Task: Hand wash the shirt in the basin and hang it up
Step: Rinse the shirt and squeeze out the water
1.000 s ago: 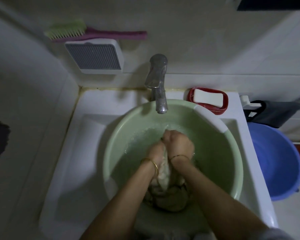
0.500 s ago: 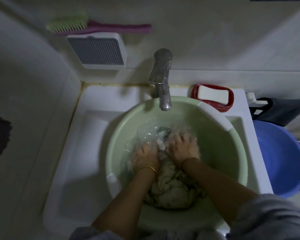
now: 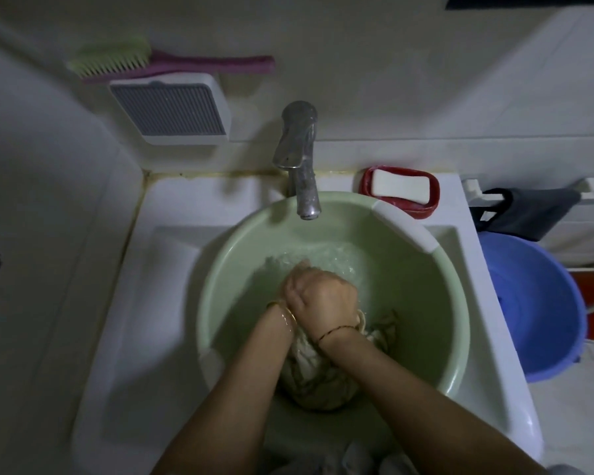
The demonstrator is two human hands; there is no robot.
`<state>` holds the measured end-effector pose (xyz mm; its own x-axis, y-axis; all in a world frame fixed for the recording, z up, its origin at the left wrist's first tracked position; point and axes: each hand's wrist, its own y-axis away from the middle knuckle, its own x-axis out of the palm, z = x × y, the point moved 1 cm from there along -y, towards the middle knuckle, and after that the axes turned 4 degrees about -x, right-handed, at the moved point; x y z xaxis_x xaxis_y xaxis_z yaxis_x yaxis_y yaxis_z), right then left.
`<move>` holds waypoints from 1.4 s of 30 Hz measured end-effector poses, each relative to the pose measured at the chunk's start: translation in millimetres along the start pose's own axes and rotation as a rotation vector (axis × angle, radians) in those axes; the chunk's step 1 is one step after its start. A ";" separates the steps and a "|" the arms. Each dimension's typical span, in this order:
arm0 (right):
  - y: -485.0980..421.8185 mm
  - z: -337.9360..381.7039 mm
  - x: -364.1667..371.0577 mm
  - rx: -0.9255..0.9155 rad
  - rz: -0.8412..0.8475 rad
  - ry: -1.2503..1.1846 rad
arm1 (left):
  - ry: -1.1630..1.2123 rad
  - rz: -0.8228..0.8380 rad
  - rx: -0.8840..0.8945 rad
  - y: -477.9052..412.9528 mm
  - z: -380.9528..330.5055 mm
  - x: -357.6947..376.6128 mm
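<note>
Pale-green plastic fills the middle of my view: the basin sits in the white sink, water rippling in its upper half. Both my hands are down in it at centre frame. My right hand is on top, fingers curled tight into a fist around the wet shirt, which bunches in a beige wad just below my wrists, toward the basin's lower wall. My left hand is tucked under and beside the right one, mostly hidden; I can't tell how its fingers lie. A gold bangle is on the left wrist, a thin bracelet on the right.

Right above the hands, the chrome tap juts out over the basin's upper rim, spout close over the water. Upper right of the basin, a white soap bar lies in a red dish on the sink's corner. Upper left, a pink-handled brush with green bristles rests on a white grilled box on the wall. At the right edge, a blue bucket stands beside the sink, with a dark cloth hanging on a rail above it.
</note>
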<state>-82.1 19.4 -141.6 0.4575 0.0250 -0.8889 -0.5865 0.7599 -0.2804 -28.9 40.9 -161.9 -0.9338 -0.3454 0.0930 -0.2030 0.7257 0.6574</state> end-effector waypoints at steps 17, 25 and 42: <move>14.0 -65.3 50.6 -0.224 0.823 0.379 | -1.459 -0.450 -0.071 -12.2 59.1 -23.4; 19.9 -60.7 48.0 -0.159 0.698 0.287 | -1.063 -0.480 -0.073 -32.6 50.4 -35.9; -11.7 -23.3 -10.5 0.530 0.403 -0.263 | 0.062 -0.265 -0.217 -3.6 -1.6 6.9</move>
<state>-95.6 -4.9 -137.4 0.4593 0.4752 -0.7505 -0.3708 0.8703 0.3242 -34.2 35.0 -162.4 -0.8363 -0.5448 -0.0613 -0.3622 0.4652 0.8077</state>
